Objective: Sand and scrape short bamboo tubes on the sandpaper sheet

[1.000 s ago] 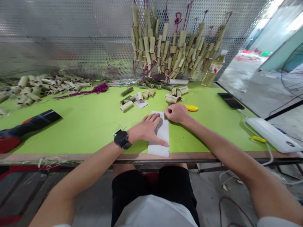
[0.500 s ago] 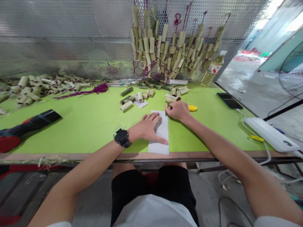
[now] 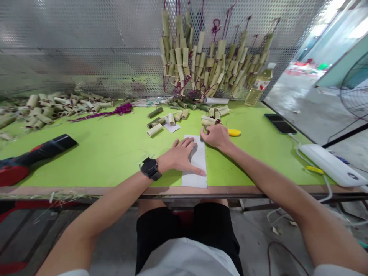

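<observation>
A folded-looking white paper strip lies lengthwise on the green tabletop, its near end reaching the front edge. My left hand presses flat on this paper with fingers and thumb spread. Beside the paper's upper right corner, my right hand is closed with its fingers curled. A yellow-handled tool sticks out from the right side of that fist; the hand covers the rest, so its working end is hidden. Just beyond the fist are several short bamboo tubes.
Bamboo tubes are heaped at the back left, near purple cord. Strung bamboo pieces hang on the perforated metal panel. A red-black power tool lies left; an oil bottle, phone and white power bank are right.
Both hands keep nearly the same place and shape. The whole view has shifted very slightly, and the paper stays under my left hand.
</observation>
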Tool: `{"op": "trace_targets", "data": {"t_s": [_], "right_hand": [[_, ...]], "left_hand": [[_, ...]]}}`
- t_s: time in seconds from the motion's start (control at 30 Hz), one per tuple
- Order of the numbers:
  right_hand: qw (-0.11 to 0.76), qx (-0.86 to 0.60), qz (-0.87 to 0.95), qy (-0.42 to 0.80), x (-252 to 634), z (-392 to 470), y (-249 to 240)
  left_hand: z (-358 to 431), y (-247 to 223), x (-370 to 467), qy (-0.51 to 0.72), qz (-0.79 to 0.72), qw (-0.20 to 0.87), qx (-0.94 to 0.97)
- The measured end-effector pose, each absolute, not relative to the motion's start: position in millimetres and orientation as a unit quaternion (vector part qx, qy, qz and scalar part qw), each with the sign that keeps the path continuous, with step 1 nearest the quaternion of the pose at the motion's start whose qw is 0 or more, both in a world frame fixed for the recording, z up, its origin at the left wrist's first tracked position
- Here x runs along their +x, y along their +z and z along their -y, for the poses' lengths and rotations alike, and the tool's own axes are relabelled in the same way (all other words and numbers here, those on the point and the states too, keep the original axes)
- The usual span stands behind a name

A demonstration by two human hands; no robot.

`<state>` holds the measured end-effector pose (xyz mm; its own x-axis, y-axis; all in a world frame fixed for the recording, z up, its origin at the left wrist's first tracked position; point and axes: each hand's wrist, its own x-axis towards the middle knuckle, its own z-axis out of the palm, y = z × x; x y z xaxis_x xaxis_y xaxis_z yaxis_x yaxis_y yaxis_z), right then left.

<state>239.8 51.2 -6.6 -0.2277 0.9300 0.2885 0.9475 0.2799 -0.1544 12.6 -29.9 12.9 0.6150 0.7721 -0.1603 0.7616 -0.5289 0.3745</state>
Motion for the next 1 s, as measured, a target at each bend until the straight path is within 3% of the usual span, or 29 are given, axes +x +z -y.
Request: {"op": "trace_targets", "data": {"t_s": [1.0], "right_hand": [[0.172,-0.622,0.763,-0.026,246,-52,-4]], "left_hand": [[31,16,14,0.001,-0.446,0.21,0.87]]}}
